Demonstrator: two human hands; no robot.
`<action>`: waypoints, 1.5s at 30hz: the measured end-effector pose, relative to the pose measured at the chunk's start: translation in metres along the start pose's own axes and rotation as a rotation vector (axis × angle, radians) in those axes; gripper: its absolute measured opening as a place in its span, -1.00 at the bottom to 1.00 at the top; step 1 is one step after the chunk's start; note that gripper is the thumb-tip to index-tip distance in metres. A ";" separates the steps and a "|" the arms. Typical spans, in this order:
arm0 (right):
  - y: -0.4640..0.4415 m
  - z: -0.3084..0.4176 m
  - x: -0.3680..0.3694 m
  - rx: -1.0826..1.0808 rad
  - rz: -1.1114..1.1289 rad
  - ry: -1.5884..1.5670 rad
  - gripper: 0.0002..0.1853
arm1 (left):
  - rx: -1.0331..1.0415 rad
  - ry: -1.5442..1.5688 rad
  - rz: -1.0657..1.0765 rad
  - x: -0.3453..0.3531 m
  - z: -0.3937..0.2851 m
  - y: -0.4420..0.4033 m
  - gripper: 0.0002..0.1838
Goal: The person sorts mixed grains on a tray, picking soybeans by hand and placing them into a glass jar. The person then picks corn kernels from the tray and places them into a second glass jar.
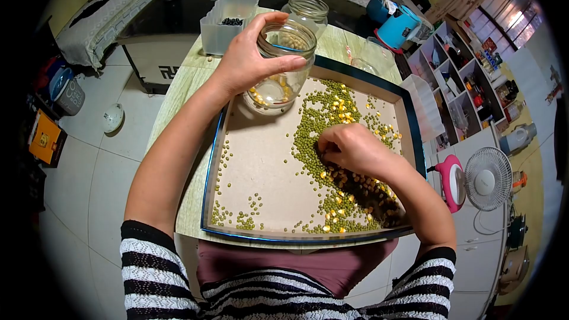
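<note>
My left hand is wrapped round the rim of a glass jar with some yellow corn kernels inside, held over the far left part of a shallow box. Green beans lie spread across the box, thickest in its middle and right, with yellow corn kernels and paler kernels among them. My right hand is down at the beans, its fingers bent together; whatever is between the fingertips is hidden.
Behind the box stand a second glass jar and a translucent container with dark beans. An empty-looking plastic container is right of the box. A blue kettle stands at the back right, a fan at the far right.
</note>
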State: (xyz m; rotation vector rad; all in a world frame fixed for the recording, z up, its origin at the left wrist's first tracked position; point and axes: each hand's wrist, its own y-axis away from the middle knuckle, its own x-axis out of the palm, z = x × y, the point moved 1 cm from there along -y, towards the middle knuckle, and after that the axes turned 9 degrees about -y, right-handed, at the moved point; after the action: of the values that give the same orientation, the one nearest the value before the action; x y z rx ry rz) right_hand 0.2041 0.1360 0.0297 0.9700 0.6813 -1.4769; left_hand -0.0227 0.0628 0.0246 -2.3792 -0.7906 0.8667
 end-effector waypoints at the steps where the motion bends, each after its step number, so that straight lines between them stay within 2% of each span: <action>1: 0.000 0.000 -0.001 0.020 -0.002 0.017 -0.83 | -0.006 -0.004 0.001 0.000 0.000 0.000 -0.15; 6: 0.000 0.002 -0.003 0.052 0.017 0.035 -0.82 | 0.010 -0.020 -0.008 0.000 0.000 0.000 -0.16; 9: 0.001 -0.001 -0.003 -0.007 -0.015 0.024 -0.83 | 0.017 -0.022 -0.010 0.000 0.000 0.000 -0.17; 11: 0.003 0.001 -0.006 0.053 -0.074 -0.025 -0.85 | 0.016 -0.018 -0.010 0.000 0.000 0.000 -0.17; 15: 0.004 0.006 -0.009 0.098 -0.059 -0.034 -0.85 | 0.016 -0.020 -0.012 0.000 0.000 0.000 -0.16; 17: 0.003 0.001 -0.004 0.013 -0.021 -0.014 -0.85 | 0.013 -0.024 -0.012 0.000 -0.001 0.000 -0.16; 30: 0.000 0.005 -0.001 0.037 0.014 0.058 -0.88 | 0.011 -0.019 -0.012 0.001 0.000 0.000 -0.16; 32: 0.000 0.004 0.000 -0.004 0.002 0.075 -0.94 | 0.009 -0.019 -0.011 0.001 0.000 0.000 -0.16; 39: 0.004 0.005 0.004 -0.072 0.033 0.245 -0.92 | 0.017 -0.015 -0.012 0.001 0.000 0.000 -0.17; 41: 0.003 0.007 -0.001 -0.079 -0.027 0.121 -0.93 | 0.023 -0.010 -0.017 0.001 0.002 -0.001 -0.18; 43: -0.002 0.017 -0.024 -0.086 -0.151 0.137 -0.94 | 0.018 -0.006 -0.051 0.002 0.002 0.000 -0.09; 45: -0.013 0.027 -0.053 -0.092 -0.298 0.007 -0.94 | 0.028 -0.004 -0.058 0.003 0.003 0.000 -0.11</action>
State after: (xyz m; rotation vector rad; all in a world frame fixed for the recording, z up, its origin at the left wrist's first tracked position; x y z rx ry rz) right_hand 0.1853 0.1416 0.0874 0.8280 0.9216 -1.6852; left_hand -0.0227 0.0658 0.0214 -2.3189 -0.8398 0.8533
